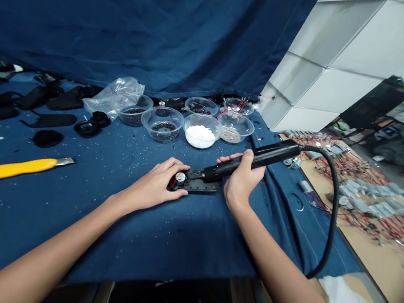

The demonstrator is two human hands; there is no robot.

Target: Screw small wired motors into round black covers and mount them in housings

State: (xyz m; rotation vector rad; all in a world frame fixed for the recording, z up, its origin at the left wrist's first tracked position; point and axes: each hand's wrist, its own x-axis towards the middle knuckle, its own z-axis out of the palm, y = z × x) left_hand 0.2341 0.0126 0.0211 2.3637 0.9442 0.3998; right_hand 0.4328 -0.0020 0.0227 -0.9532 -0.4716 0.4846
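Note:
My left hand rests on the blue cloth, fingers curled round the left end of a flat black plastic part that carries a small silver motor with red wire. My right hand is wrapped round a black corded electric screwdriver. The tool lies nearly level, and its tip touches the black part close to the motor. Its thick black cable loops down to the right.
Several clear plastic bowls of small parts stand behind my hands, one full of white pieces. A yellow-handled tool lies at left. Black plastic shells and a plastic bag sit at the back left. Small motors with red wires cover the right table.

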